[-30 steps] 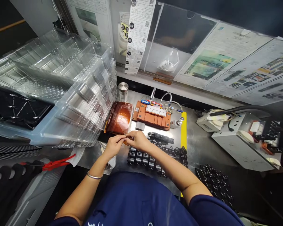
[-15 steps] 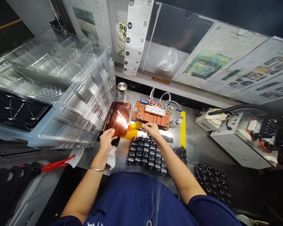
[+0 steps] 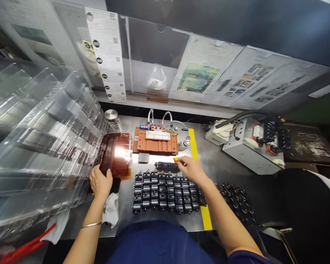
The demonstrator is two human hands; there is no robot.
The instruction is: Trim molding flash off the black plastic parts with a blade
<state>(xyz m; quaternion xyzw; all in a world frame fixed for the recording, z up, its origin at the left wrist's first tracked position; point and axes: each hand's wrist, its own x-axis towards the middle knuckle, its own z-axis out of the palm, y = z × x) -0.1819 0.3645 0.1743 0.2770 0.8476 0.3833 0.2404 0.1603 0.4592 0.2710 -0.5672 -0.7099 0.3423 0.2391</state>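
Observation:
My left hand (image 3: 100, 181) rests on the near edge of the amber tape pad (image 3: 116, 155), fingers curled over it and a dark object beneath. My right hand (image 3: 189, 168) is pinched on a small piece of amber tape (image 3: 176, 160), held just above a single black component (image 3: 166, 165) lying in front of the orange fixture (image 3: 155, 140). Rows of black components (image 3: 165, 192) lie on the steel bench between my arms.
A tall stack of clear plastic trays (image 3: 41, 146) fills the left. A metal-capped jar (image 3: 112, 120) stands behind the pad. A grey-white machine (image 3: 249, 148) sits at right, more black components (image 3: 235, 201) near it. A yellow strip (image 3: 199, 179) crosses the bench.
The right hand has pulled a strip of amber tape off the pad and carried it right to the single black part; the left hand stayed on the pad. The camera turned to the right.

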